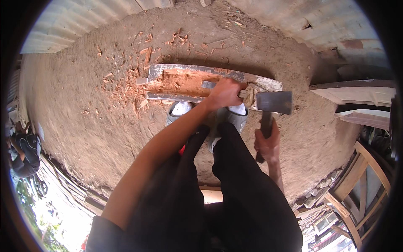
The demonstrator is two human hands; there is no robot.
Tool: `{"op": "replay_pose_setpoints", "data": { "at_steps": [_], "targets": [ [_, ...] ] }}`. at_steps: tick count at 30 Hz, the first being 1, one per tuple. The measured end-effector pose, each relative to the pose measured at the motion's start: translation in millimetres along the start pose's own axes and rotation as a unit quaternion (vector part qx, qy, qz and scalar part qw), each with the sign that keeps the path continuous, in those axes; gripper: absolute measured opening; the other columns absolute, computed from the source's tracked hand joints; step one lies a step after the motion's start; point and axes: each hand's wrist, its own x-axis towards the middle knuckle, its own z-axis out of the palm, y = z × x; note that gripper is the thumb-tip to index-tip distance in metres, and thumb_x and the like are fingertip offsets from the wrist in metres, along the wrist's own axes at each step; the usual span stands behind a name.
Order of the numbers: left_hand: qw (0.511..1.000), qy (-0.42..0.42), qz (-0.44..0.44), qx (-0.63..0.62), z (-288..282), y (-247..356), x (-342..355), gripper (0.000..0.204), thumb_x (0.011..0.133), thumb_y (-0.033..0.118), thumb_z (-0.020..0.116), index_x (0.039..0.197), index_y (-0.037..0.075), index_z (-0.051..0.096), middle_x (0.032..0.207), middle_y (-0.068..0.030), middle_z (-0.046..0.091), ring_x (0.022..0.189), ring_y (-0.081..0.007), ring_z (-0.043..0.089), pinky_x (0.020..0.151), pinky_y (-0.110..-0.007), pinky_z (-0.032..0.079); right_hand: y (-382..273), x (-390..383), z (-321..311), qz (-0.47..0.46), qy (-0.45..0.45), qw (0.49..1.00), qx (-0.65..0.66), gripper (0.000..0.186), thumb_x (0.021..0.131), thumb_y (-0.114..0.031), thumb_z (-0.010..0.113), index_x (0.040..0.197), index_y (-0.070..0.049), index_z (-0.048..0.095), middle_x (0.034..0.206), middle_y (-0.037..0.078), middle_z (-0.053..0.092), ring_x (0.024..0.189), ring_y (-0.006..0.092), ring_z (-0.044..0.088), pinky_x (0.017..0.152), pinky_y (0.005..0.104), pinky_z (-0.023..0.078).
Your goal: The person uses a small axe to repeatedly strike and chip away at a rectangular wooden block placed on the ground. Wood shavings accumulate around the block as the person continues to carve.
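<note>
A long weathered board (180, 84) with a rough hollowed middle lies crosswise before my shoes. My left hand (224, 93) is closed on the handle of a chisel (208, 84), whose flat metal blade lies inside the hollow, pointing left. My right hand (267, 140) grips the dark handle of a hatchet (273, 102), its broad metal head raised beside the board's right end, near the chisel handle's end. My grey shoes (239, 119) are close to the board's near edge.
Wood chips (121, 96) litter the dirt ground (84, 138). Corrugated metal sheets (63, 23) line the far sides. Planks (352, 90) and a wooden frame (361, 189) stand at the right. Another person (24, 155) in dark clothing is at the far left.
</note>
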Motion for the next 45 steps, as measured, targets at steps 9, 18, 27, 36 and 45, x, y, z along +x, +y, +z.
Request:
{"op": "replay_pose_setpoints", "data": {
  "at_steps": [9,18,27,36,45],
  "targets": [
    [0.999,0.038,-0.005,0.0,1,-6,-2,0.031,0.063,0.022,0.071,0.091,0.007,0.071,0.073,-0.0216,0.069,0.075,-0.041,0.07,0.07,-0.05,0.056,5,2,19,-0.007,0.012,1.0,0.001,0.034,0.089,-0.002,0.061,0.122,0.0,0.05,0.063,0.003,0.051,0.043,0.0111,0.049,0.04,0.0286,0.04],
    [0.993,0.097,0.024,-0.055,-8,-12,-8,0.028,0.061,0.018,0.071,0.086,0.005,0.068,0.071,-0.0211,0.066,0.074,-0.043,0.067,0.069,-0.05,0.055,-17,-11,21,-0.085,0.11,0.985,0.101,0.033,0.091,0.001,0.058,0.122,0.002,0.047,0.072,0.005,0.057,0.048,0.012,0.056,0.041,0.0275,0.043],
    [0.999,0.003,0.02,0.048,-6,-12,-11,0.031,0.059,0.024,0.073,0.087,0.01,0.071,0.075,-0.0148,0.071,0.075,-0.0357,0.072,0.066,-0.047,0.056,-15,-9,8,-0.041,0.017,0.998,0.035,0.042,0.091,0.001,0.062,0.131,0.003,0.048,0.071,0.005,0.056,0.046,0.0134,0.054,0.041,0.0294,0.043],
    [0.998,0.043,0.037,-0.028,5,10,8,0.04,0.06,0.019,0.073,0.097,0.004,0.073,0.078,-0.0204,0.071,0.077,-0.0389,0.071,0.072,-0.048,0.057,-19,-17,-7,-0.035,0.061,0.993,0.092,0.034,0.093,-0.003,0.061,0.124,-0.002,0.047,0.063,0.002,0.048,0.041,0.0107,0.045,0.038,0.0271,0.037],
    [0.998,0.034,0.014,-0.047,4,1,14,0.045,0.059,0.017,0.074,0.101,0.004,0.073,0.077,-0.0218,0.071,0.077,-0.0411,0.071,0.074,-0.048,0.057,6,-11,21,-0.115,0.151,0.98,0.061,0.037,0.093,-0.004,0.063,0.126,-0.002,0.047,0.067,0.002,0.051,0.042,0.0108,0.049,0.038,0.0271,0.038]
  ]
}}
